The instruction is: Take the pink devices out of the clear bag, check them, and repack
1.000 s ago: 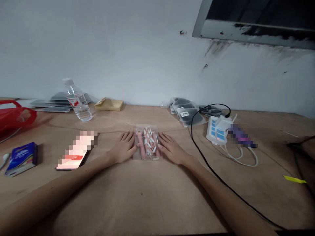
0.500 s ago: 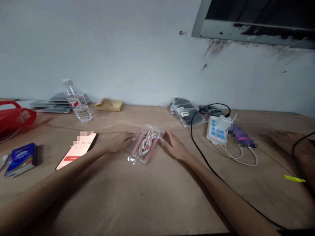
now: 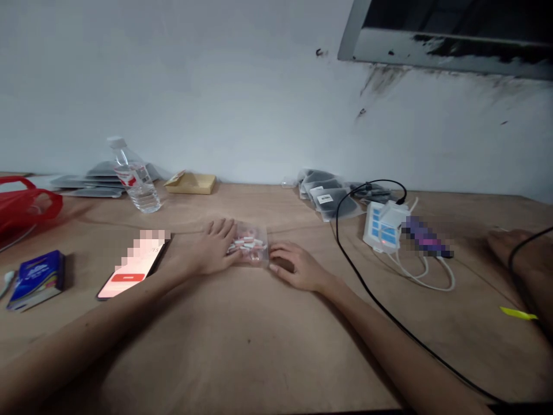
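A small clear plastic bag (image 3: 249, 244) of pink sticks and white pieces lies on the wooden table (image 3: 259, 346), between my two hands. My left hand (image 3: 211, 252) rests flat at its left side, fingers stretched and spread, thumb against the bag. My right hand (image 3: 297, 267) sits at the bag's near right corner with its fingers curled on the edge. The bag looks folded or turned, so it appears short and wide.
A phone (image 3: 133, 266) lies left of my left hand, with a blue pack (image 3: 37, 278), red bag (image 3: 26, 204) and water bottle (image 3: 136, 178) beyond. A white power strip (image 3: 382, 227), black cable (image 3: 367, 294) and dark packets (image 3: 328, 199) lie right. Another person's hand (image 3: 514, 245) rests at far right.
The bag was lifted and tilted between both hands, then turned and set down closer to my left hand. My right hand went from flat to curled on its edge.
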`<state>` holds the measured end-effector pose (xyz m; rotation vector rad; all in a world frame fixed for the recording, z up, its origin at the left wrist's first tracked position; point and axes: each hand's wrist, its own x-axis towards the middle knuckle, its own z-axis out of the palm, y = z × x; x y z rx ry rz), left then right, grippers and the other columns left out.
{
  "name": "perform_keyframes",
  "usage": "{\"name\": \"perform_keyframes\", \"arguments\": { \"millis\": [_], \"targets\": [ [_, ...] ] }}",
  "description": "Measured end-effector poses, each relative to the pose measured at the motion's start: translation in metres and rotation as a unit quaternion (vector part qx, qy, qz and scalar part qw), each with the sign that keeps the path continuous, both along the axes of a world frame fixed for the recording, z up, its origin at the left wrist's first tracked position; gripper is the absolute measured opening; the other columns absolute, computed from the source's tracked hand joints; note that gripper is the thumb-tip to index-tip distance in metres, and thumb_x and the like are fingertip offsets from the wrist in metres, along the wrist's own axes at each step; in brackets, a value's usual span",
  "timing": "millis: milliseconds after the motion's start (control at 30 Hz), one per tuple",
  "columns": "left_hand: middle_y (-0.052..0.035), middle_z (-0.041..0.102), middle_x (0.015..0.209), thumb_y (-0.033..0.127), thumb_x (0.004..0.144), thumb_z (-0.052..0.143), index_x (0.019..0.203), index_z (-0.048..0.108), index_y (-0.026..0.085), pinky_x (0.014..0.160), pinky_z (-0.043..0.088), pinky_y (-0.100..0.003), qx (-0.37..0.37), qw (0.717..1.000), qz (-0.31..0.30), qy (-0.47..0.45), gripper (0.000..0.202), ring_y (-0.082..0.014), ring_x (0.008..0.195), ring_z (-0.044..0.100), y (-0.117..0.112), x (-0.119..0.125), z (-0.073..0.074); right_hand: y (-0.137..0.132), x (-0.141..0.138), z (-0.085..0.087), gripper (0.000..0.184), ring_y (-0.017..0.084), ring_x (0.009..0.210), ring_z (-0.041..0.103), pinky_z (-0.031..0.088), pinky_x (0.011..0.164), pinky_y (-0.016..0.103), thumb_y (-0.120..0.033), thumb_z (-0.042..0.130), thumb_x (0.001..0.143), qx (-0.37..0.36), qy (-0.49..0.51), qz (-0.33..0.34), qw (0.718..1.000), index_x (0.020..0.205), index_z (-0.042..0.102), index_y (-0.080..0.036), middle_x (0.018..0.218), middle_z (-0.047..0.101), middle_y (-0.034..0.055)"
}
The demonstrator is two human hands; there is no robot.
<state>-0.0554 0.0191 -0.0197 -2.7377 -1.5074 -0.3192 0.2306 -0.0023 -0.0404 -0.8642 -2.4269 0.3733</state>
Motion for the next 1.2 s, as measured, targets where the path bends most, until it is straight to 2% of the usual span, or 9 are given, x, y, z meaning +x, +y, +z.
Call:
{"name": "perform_keyframes", "arguments": {
  "millis": [100,167,233,300,433,567,700,933,1200],
  "targets": [
    [-0.0211,0.033,0.162,0.078,0.092,0.027,0.154,0.036,0.011,0.119,0.018,-0.058,0.009,1.0,-0.011,0.011,0.092,-0.0431,0.149,0.027,0.0,-0.001,-0.008,0.004,0.002,-0.004,0.041,0.03,0.125,0.059,0.047,0.107,0.052,-0.046,0.05,0.1,-0.009,0.017,-0.062,0.998,0.132,0.062,-0.024,0.135,0.064,0.0122],
    [-0.0216,0.036,0.16,0.086,0.086,0.03,0.154,0.036,0.011,0.119,0.017,-0.058,0.014,1.0,-0.019,0.012,0.101,-0.0439,0.149,0.029,0.001,-0.001,-0.008,0.005,0.004,-0.006,0.055,0.031,0.134,0.052,0.042,0.112,0.055,-0.052,0.046,0.102,-0.021,0.012,-0.088,0.996,0.15,0.046,-0.024,0.147,0.055,0.0143],
    [-0.0228,0.036,0.159,0.09,0.081,0.034,0.154,0.036,0.011,0.119,0.018,-0.058,0.011,1.0,-0.019,0.013,0.108,-0.0446,0.148,0.028,0.001,0.0,-0.006,0.005,0.005,-0.007,0.066,0.032,0.145,0.041,0.036,0.117,0.056,-0.056,0.042,0.102,-0.026,-0.012,-0.077,0.997,0.159,0.03,-0.023,0.158,0.041,0.0156],
    [-0.0235,0.036,0.159,0.09,0.08,0.036,0.154,0.035,0.01,0.119,0.018,-0.058,0.005,1.0,-0.015,0.016,0.109,-0.0445,0.149,0.028,0.001,0.001,-0.003,0.004,0.006,-0.007,0.07,0.031,0.151,0.031,0.031,0.12,0.055,-0.058,0.04,0.103,-0.025,-0.045,-0.056,0.997,0.161,0.026,-0.021,0.164,0.031,0.0153],
    [-0.0241,0.037,0.158,0.088,0.082,0.037,0.152,0.037,0.008,0.119,0.02,-0.058,0.01,1.0,-0.013,0.019,0.106,-0.0443,0.147,0.03,-0.001,0.002,-0.002,0.005,0.005,-0.009,0.062,0.032,0.15,0.031,0.03,0.12,0.057,-0.058,0.035,0.104,-0.005,-0.06,-0.086,0.994,0.155,0.04,-0.023,0.163,0.034,0.0134],
    [-0.0212,0.044,0.153,0.089,0.082,0.036,0.148,0.043,0.012,0.118,0.023,-0.057,0.034,0.999,-0.018,0.019,0.101,-0.0435,0.142,0.036,0.0,0.001,-0.006,0.009,0.006,-0.012,0.053,0.035,0.143,0.041,0.035,0.117,0.058,-0.054,0.038,0.103,0.025,-0.067,-0.156,0.985,0.131,0.067,-0.02,0.152,0.049,0.016],
    [-0.0213,0.045,0.151,0.089,0.082,0.037,0.148,0.043,0.013,0.115,0.026,-0.058,0.042,0.999,-0.019,0.018,0.1,-0.0442,0.138,0.039,0.0,0.0,-0.006,0.011,0.006,-0.012,0.046,0.036,0.14,0.044,0.038,0.116,0.055,-0.047,0.052,0.098,0.032,-0.077,-0.17,0.982,0.128,0.067,-0.016,0.148,0.05,0.0191],
    [-0.0191,0.048,0.147,0.081,0.086,0.044,0.15,0.041,0.018,0.111,0.03,-0.059,0.048,0.998,-0.033,0.009,0.09,-0.0418,0.132,0.044,-0.008,0.008,-0.004,0.007,0.001,-0.011,0.039,0.032,0.137,0.048,0.043,0.112,0.054,-0.032,0.063,0.093,0.036,0.0,-0.079,0.996,0.13,0.066,-0.021,0.149,0.05,0.0163],
    [-0.0207,0.046,0.148,0.085,0.087,0.035,0.149,0.042,0.019,0.113,0.026,-0.061,0.048,0.998,-0.019,0.033,0.091,-0.0427,0.135,0.042,-0.021,0.021,-0.006,0.01,-0.003,-0.012,0.019,0.03,0.126,0.057,0.049,0.106,0.053,-0.023,0.064,0.094,0.064,0.038,-0.094,0.993,0.108,0.077,-0.024,0.139,0.058,0.0133]
  ]
}}
